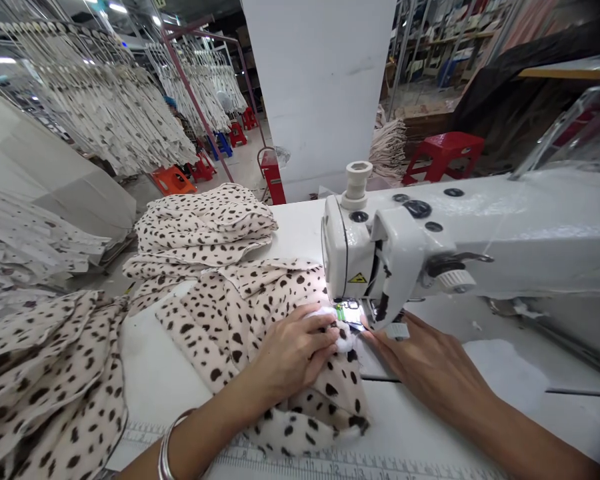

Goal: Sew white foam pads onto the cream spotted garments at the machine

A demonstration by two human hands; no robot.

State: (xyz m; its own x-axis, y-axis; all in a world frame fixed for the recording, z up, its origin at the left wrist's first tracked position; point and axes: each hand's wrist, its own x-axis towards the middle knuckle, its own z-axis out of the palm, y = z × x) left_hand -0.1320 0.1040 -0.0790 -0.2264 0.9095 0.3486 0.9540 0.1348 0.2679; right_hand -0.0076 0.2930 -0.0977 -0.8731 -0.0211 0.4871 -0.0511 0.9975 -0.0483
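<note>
My left hand (295,343) is closed on the edge of a pale fleecy fabric with dark spots (260,300), its fingertips pinching a fold close to the presser foot. The fold's fluffy white underside shows at the fingertips. Across from it, my right hand (425,353) reaches in under the head of the white sewing machine (355,247). Between its thumb and fingers there seems to be a small pointed metal tool (354,326), its tip touching or nearly touching the fold; its exact kind is unclear. A small white label (397,331) lies against the right fingers.
More spotted fabric is piled (205,223) behind the work and at the left (45,380). A printed ruler (350,465) runs along the table's front edge. White scrap material (505,373) lies right of my wrist. Beyond stand a white pillar (320,93) and a red stool (445,153).
</note>
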